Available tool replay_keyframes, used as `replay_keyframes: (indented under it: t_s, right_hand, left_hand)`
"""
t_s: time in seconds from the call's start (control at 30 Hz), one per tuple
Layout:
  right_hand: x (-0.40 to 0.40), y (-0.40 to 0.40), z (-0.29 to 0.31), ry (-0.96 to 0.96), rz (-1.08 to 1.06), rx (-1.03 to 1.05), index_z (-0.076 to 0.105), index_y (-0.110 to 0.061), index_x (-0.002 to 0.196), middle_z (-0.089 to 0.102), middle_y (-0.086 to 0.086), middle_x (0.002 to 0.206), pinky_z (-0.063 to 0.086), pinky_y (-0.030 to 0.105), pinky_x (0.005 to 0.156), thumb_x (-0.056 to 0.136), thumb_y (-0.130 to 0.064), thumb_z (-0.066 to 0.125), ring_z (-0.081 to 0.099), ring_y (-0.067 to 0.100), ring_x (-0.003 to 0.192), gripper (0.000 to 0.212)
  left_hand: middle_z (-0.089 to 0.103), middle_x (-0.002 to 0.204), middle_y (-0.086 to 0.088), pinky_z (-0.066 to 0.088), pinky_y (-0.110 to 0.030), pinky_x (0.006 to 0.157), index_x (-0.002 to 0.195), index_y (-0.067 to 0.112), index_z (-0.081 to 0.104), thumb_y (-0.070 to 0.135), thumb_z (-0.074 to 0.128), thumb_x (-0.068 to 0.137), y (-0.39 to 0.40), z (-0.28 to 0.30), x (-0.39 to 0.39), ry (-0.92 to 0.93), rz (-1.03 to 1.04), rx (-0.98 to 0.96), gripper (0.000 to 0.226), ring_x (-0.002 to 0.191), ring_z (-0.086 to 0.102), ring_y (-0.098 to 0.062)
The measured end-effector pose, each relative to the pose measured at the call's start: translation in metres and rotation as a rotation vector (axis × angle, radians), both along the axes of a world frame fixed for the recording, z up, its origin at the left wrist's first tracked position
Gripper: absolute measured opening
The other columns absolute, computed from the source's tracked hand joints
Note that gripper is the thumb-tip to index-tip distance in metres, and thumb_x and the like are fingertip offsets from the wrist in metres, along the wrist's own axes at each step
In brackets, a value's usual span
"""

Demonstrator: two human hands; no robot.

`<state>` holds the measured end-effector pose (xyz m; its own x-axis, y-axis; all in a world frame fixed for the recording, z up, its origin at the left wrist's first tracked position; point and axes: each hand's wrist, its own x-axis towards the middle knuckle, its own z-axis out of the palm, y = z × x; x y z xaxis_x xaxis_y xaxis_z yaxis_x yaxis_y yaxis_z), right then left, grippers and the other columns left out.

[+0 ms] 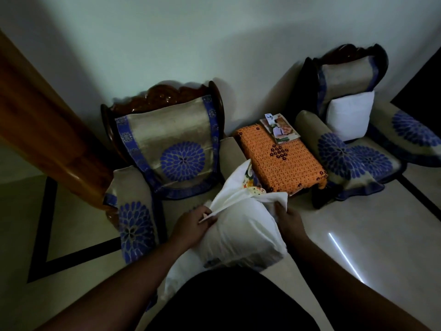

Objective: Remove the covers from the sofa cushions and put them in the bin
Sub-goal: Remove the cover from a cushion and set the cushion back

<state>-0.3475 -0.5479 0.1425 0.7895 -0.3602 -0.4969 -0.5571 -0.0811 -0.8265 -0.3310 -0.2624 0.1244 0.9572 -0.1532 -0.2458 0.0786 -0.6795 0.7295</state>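
Dark clothing point(229, 304) fills the bottom edge, person's torso or lap, and the white cushion point(238, 237) rests against it, held out in front between both hands. Left hand point(193, 226) pinches a fold of the cover point(235, 187) at the cushion's left upper side, fingers curled tight on cloth. Right hand point(287, 218) grips the cover's edge on the right upper corner, fingers curled over the fabric. Cover is bunched toward the far end of the cushion, turned so the white inside shows, a strip of printed pattern peeking near the top. Looks partway off, roughly half, that's a judgement.

Handling: cushion reads as light and squashy, it dents under the grip. Cover is thin, limp cloth, not slippery, nothing fragile. Best hold is the open hem on both sides, pulling away from the body while the cushion stays braced against the torso; a one-sided pull would likely just snag on a corner.

Around: armchair point(171, 149) with blue flower throw straight ahead, small table with orange crochet cloth point(281, 161) just beyond the cushion, some printed cards point(278, 129) on its far end. Second armchair point(353, 130) at right has a bare white cushion point(349, 115) on the seat, probably already stripped. No bin in view, can't tell where it is. Room is dim
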Motion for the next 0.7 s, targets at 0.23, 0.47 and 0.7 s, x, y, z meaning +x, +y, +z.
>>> replay_keyframes:
  t_s: [0.23, 0.47, 0.7]
  right_hand:
    - [0.091, 0.033, 0.1, -0.108, 0.217, 0.23, 0.065, -0.01, 0.114, 0.073, 0.011, 0.102, 0.059, 0.039, 0.07, 0.091, -0.037, 0.072, 0.071, 0.028, 0.092, 0.036]
    - [0.084, 0.036, 0.057, -0.158, 0.183, -0.336, 0.062, -0.018, 0.096, 0.065, 0.0, 0.09, 0.048, 0.031, 0.068, 0.096, -0.032, 0.064, 0.061, 0.017, 0.083, 0.014]
    - [0.051, 0.052, 0.022, -0.206, 0.22, -0.414, 0.058, -0.018, 0.107, 0.065, 0.005, 0.1, 0.052, 0.039, 0.082, 0.101, -0.039, 0.055, 0.063, 0.026, 0.095, 0.023]
  left_hand:
    - [0.071, 0.072, 0.001, 0.052, -0.024, 0.068, 0.083, 0.014, 0.069, 0.014, 0.05, 0.103, 0.002, 0.047, 0.057, 0.37, 0.416, -0.641, 0.027, 0.086, 0.063, -0.022]
    - [0.068, 0.094, -0.015, 0.041, -0.033, 0.069, 0.092, 0.015, 0.063, 0.041, 0.056, 0.099, 0.013, 0.009, 0.052, 0.223, 0.348, -0.082, 0.027, 0.089, 0.065, -0.031]
    - [0.065, 0.095, 0.01, 0.047, -0.033, 0.077, 0.11, 0.026, 0.063, 0.043, 0.053, 0.099, 0.03, -0.001, -0.005, -0.054, 0.348, -0.135, 0.022, 0.089, 0.062, -0.014]
